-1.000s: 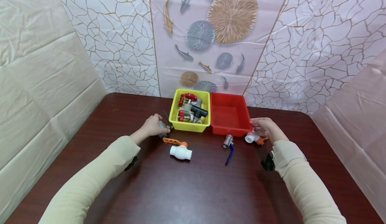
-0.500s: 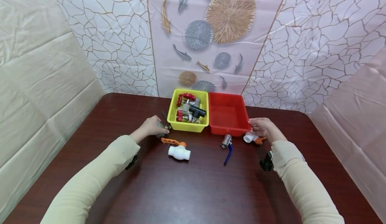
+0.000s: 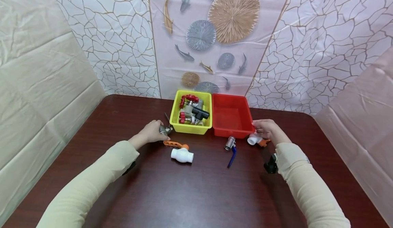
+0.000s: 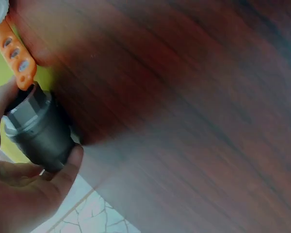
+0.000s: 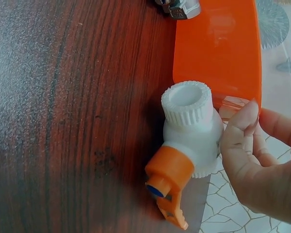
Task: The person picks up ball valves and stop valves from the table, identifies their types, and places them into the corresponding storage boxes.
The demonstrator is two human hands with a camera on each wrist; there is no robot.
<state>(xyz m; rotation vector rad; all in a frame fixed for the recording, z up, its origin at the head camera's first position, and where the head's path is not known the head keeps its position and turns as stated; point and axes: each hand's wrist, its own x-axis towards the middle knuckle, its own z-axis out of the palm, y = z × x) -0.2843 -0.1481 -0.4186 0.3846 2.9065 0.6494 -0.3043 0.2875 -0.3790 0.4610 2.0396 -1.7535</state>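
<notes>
My left hand (image 3: 150,132) holds a grey metal valve (image 4: 41,131) left of the yellow bin, its thumb and fingers round the cylindrical body. A hex end shows on the valve in the left wrist view. Just in front lies a white plastic ball valve (image 3: 182,155), whose orange lever (image 3: 173,143) reaches toward that hand. My right hand (image 3: 267,128) pinches the corner of the red bin (image 3: 234,132) between thumb and fingers. Beside the right thumb lies another white ball valve (image 5: 194,131) with an orange handle (image 5: 169,167).
Against the red bin stands a yellow bin (image 3: 191,129) holding several valves with red handwheels and a black tee-shaped piece (image 3: 200,112). A metal ball valve with a blue lever (image 3: 231,157) lies before the red bin. Patterned cloth (image 3: 122,44) hangs behind the dark wooden table (image 3: 196,194).
My left hand has drawn slightly left and toward me, and the metal valve in it has turned, showing more silver. My right hand stays at the red bin's corner.
</notes>
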